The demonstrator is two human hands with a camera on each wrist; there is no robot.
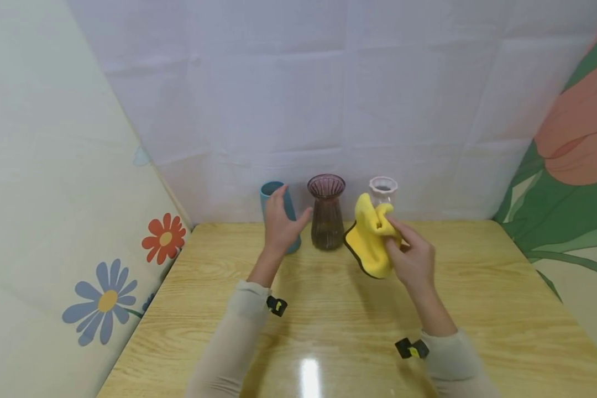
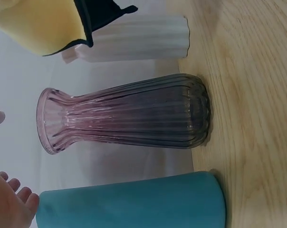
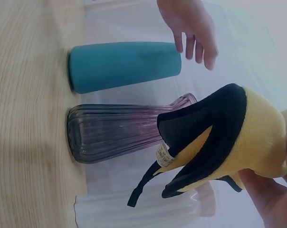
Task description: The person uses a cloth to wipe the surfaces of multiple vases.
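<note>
My left hand (image 1: 281, 224), fingers and thumb spread, is at the upper part of a teal vase (image 1: 289, 207). In the right wrist view its fingertips hang by the rim; whether they touch cannot be told. My right hand (image 1: 413, 257) pinches a bunched yellow cloth (image 1: 370, 246) with dark edging; a small label (image 3: 163, 156) and a black loop hang from it. Between the hands a ribbed purple glass vase (image 1: 327, 221) stands upright, flared at the mouth. A white vase (image 1: 383, 185) with a wavy rim stands behind the cloth, partly hidden in the head view.
The three vases stand in a row at the back of a wood-grain table (image 1: 323, 309), close to a creased white backdrop (image 1: 298, 99). Panels with painted flowers (image 1: 106, 301) rise at both sides. Each wrist wears a black device (image 1: 277, 305).
</note>
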